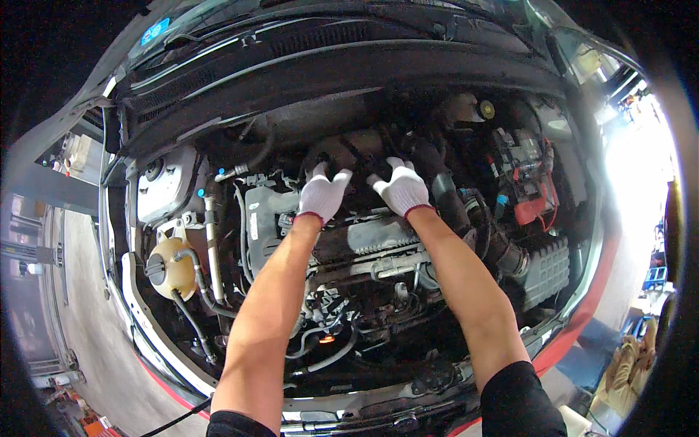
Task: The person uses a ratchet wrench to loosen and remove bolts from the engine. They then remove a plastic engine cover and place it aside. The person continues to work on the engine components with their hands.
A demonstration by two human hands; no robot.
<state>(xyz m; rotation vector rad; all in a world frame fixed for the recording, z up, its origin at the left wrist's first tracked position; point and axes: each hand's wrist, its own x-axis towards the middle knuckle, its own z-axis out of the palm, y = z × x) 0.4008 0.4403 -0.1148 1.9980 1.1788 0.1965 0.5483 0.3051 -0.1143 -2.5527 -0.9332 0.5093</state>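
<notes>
Both my hands wear white knit gloves with dark red cuffs and reach over the engine to its rear. My left hand (pixel 323 195) is above the back left part of the engine, thumb and fingers spread apart. My right hand (pixel 402 191) mirrors it a short way to the right, thumb also apart from the fingers. Beyond the fingertips lies a dark, rounded part (pixel 348 149) in shadow; whether they touch it I cannot tell. Between my forearms runs a grey ribbed engine part (pixel 382 237). A grey cover (pixel 268 218) is beside my left wrist.
A yellowed coolant tank (pixel 173 268) and a white reservoir (pixel 169 186) are on the left. The battery area (pixel 520 164), with a red terminal cover (pixel 529 211), is at right, behind a grey finned box (pixel 547 273). Hoses and pipes fill the front. The windshield cowl (pixel 349 69) spans the back.
</notes>
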